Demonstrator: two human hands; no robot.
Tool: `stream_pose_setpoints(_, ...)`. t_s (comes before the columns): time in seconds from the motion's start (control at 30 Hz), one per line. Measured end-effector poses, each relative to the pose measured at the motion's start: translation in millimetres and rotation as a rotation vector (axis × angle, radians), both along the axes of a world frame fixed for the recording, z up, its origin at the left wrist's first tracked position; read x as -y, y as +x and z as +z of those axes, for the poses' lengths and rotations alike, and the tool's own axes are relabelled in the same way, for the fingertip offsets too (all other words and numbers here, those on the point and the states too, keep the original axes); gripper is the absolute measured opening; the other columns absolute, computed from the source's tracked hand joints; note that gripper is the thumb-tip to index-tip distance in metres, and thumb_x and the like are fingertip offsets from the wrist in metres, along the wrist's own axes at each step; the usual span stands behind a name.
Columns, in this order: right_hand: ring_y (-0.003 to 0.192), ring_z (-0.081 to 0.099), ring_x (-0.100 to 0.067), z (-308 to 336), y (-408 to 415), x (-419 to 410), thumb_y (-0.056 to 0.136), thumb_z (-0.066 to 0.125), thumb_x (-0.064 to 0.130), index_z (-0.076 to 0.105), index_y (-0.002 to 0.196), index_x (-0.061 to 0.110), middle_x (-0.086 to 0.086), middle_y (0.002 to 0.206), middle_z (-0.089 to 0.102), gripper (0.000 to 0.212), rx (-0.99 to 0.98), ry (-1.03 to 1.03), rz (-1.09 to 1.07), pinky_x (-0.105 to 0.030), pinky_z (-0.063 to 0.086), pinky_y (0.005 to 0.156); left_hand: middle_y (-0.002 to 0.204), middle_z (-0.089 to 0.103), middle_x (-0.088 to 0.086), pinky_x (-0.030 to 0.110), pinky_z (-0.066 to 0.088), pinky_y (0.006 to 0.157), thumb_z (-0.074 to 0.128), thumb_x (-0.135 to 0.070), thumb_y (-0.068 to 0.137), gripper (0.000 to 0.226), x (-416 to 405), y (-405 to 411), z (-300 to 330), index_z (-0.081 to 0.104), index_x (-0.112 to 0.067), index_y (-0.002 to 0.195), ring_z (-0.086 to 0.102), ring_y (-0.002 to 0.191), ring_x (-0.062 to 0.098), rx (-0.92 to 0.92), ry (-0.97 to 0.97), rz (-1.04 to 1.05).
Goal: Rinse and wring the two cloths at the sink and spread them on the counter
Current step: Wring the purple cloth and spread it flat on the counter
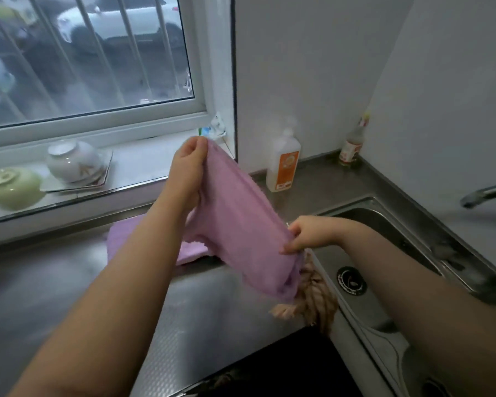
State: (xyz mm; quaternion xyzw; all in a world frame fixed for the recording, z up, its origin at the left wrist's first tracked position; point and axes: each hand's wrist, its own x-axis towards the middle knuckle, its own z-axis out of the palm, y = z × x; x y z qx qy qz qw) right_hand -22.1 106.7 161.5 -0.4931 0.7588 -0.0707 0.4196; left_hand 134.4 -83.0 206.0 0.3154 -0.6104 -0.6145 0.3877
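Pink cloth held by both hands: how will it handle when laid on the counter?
Likely floppy: the pink cloth sags between the left hand and right hand. Probably damp, so it may cling to the counter rather than slide.

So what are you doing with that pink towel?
A person is holding a pink cloth stretched between both hands beside the sink. The left hand pinches its top end and the right hand pinches the lower end. A second pink cloth already lies flat on the counter behind it. The tap looks off.
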Motion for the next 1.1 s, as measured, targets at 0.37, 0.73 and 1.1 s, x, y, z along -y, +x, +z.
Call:
stream_pose_setpoints(0.37,0.067,0.051,-0.014,-15.6,39.4,80.9,0.089,0.058,0.041,0.057,0.076,0.018,0.002,0.073,0.056,0.027,-0.165,-0.267,-0.135,-0.029,0.038,0.060,0.107,0.061,0.022,0.039,0.040,0.090,0.038,-0.029,0.097,0.034,131.0,124.4,-75.5,0.064,-0.008,0.099,0.053,0.104,0.039,0.577,-0.136,0.645)
stream_pose_setpoints(0.73,0.086,0.062,-0.021,-58.6,27.9,112.5,0.087,0.055,0.018,0.068,0.097,0.020,-0.001,0.092,0.066,0.016,-0.491,0.228,0.057,-0.031,0.047,0.070,0.094,0.057,0.012,0.041,0.059,0.063,0.034,-0.010,0.100,0.025,149.3,163.8,-95.2,0.049,-0.016,0.080,0.058,0.069,0.026,0.255,0.186,0.864)
stream_pose_setpoints(1.1,0.043,0.048,-0.025,-35.5,-3.5,134.5,0.090,0.056,0.047,0.064,0.089,0.006,-0.016,0.066,0.058,0.042,0.101,-0.061,-0.392,-0.030,0.039,0.042,0.125,0.054,0.011,0.021,0.036,0.075,0.027,-0.015,0.101,0.018,169.4,176.1,-108.0,0.043,-0.012,0.108,0.052,0.101,0.024,0.297,0.252,1.098)
